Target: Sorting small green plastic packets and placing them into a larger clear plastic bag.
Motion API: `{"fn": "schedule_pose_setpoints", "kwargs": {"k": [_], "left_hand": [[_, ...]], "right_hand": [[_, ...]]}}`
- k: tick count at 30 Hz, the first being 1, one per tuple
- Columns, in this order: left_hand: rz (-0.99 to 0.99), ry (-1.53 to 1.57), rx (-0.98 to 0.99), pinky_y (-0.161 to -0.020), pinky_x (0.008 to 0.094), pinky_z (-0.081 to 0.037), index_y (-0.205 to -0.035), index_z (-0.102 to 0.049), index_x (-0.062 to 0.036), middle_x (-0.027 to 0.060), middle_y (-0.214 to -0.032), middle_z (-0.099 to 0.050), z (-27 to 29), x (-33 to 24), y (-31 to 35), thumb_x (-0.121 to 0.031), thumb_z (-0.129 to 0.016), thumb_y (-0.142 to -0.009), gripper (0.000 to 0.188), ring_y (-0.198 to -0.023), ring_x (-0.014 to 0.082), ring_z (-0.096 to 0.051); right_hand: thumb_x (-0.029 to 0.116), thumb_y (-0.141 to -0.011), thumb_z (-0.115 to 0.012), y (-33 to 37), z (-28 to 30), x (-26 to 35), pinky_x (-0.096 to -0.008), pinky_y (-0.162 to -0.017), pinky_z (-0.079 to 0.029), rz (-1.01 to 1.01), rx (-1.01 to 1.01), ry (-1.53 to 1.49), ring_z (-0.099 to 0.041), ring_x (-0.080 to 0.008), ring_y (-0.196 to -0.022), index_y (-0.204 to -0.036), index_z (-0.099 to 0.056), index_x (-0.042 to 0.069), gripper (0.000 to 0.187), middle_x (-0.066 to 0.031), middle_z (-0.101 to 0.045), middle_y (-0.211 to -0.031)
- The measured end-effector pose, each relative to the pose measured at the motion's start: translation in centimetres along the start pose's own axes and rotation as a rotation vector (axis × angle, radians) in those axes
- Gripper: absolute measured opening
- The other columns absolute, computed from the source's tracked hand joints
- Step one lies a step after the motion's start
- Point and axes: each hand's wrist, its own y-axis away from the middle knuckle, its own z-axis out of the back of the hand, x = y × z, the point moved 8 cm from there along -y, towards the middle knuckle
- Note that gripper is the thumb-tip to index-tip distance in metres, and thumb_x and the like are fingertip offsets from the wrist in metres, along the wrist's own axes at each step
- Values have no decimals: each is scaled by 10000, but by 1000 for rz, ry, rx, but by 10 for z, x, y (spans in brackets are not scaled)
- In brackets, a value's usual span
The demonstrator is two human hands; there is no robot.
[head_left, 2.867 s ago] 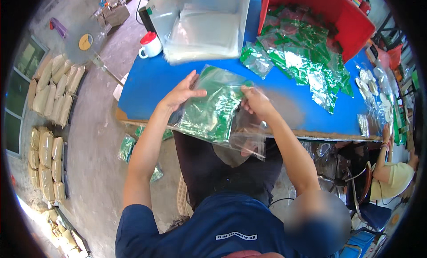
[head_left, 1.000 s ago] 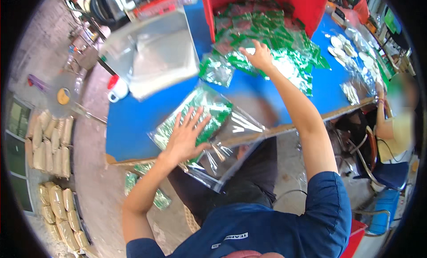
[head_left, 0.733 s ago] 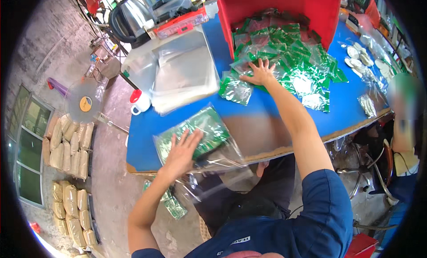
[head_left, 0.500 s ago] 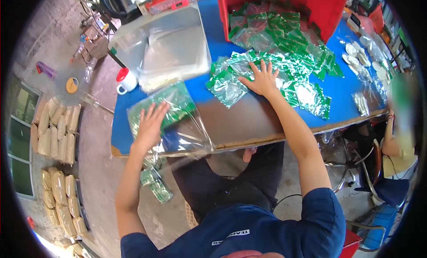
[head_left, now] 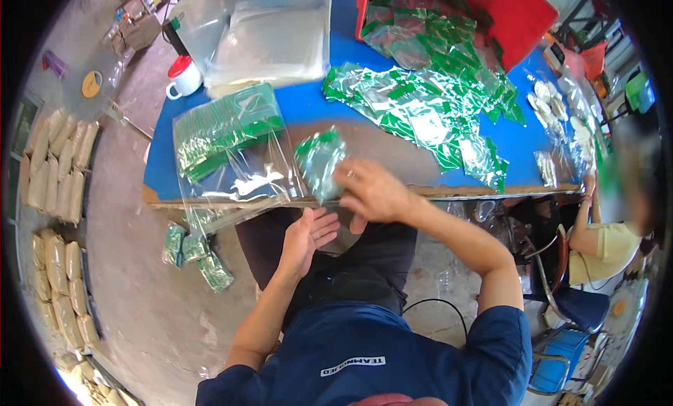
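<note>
Head view: in frame centre, small green-and-clear packet is touched at right edge by partly curled fingers of right hand; whether it is gripped cannot be told. Just below, left hand is held open, nothing grasped. Left of centre, large clear bag is partly filled with green packets. Upper right, red bin is filled with similar packets, pile being spread from its mouth across blue table. Upper left of centre, pale tray is stacked with clear bags.

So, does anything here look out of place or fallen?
Yes: several green packs lie on the floor near the left end of the table, odd because the large pile sits on top. Possibly they fell.
</note>
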Motion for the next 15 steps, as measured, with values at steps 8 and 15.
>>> {"fn": "schedule_pose_setpoints", "kwargs": {"k": [8,15], "left_hand": [[-113,-115,3,-928,395,-514,-1211,-584,-4,105,-1188,-649,4,10,-15,-216,-607,-985,312,-1067,183,-630],[4,51,-29,-883,389,-558,-1272,-556,-62,49,-1206,-641,3,6,-11,-249,-608,-981,350,-1066,190,-638]], "right_hand": [[514,-937,-538,-35,52,-122,-627,-1113,-230,-395,-301,499,-324,-476,-1375,-1337,-542,64,602,-232,-464,-1433],[377,-963,-543,20,8,-18,-562,-1141,-249,-51,1,-154,-423,-393,-1348,-1217,-609,58,414,-177,-550,-1366]]}}
